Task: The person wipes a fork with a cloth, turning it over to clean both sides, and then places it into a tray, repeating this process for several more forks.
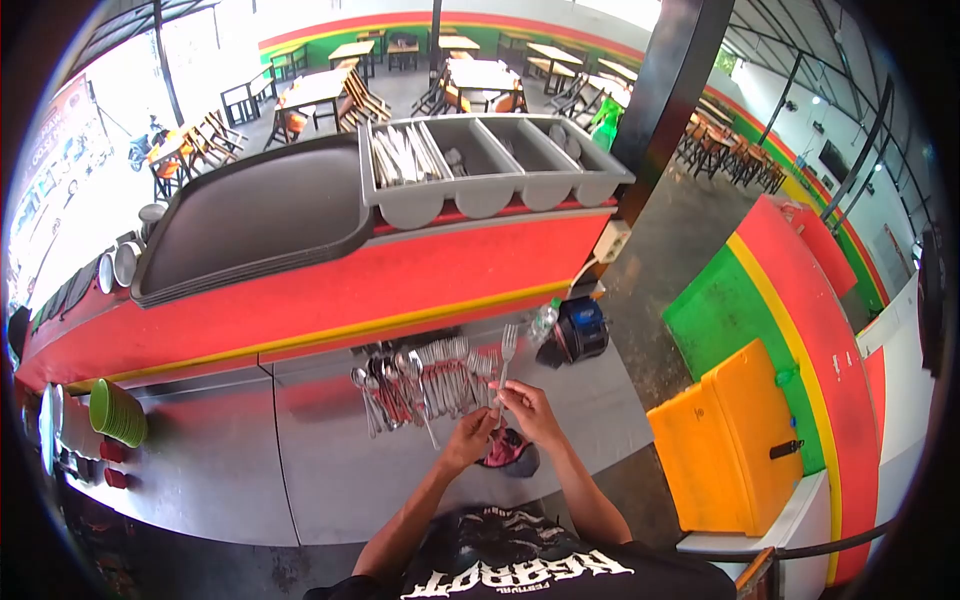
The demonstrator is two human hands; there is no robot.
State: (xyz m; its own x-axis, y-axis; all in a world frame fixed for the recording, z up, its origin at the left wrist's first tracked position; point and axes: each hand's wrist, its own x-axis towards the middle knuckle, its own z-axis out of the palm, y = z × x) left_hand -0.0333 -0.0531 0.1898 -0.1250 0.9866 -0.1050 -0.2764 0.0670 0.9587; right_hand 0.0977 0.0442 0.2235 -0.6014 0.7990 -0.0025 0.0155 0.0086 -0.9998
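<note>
A metal fork [509,345] stands tines up between my two hands. My right hand [532,412] pinches its handle below the neck, and my left hand [470,438] has its fingers closed at the lower end of the handle. Just beyond them, several spoons [375,385] and several forks [452,385] lie in rows on the grey metal counter [330,480]. Under my hands sits a dark and pink bundle of cloth [512,458], partly covered by them.
A grey cutlery tray [490,190] with several compartments stands on the red ledge [300,265], beside stacked black trays [260,215]. A plastic bottle [545,318] and dark bag [582,328] lie at the counter's right. Green bowls [117,412] stand left; a yellow box [725,450] is right.
</note>
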